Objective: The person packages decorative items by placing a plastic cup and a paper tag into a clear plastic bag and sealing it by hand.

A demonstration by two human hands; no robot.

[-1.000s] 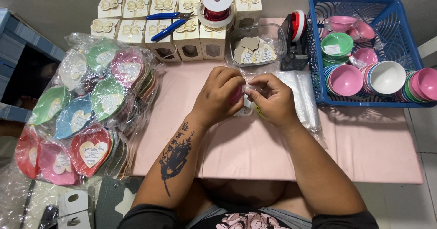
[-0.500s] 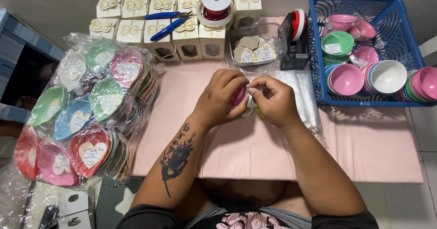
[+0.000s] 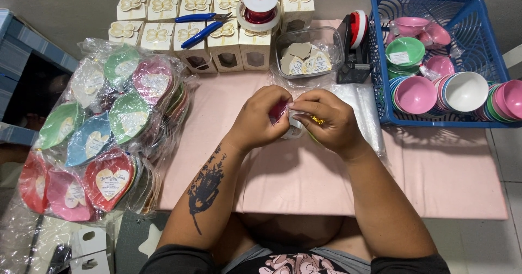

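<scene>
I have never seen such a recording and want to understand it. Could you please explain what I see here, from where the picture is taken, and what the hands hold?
There is no machine here. A person wears a camera on the head, so the picture looks down at their own two bare hands. The left hand and right hand meet over a pink table cover and pinch a small red thing between them; what it is cannot be told. To the left lie wrapped heart-shaped dishes. At the back stand small cream boxes, blue pliers and a ribbon spool. A blue basket on the right holds coloured bowls.
</scene>
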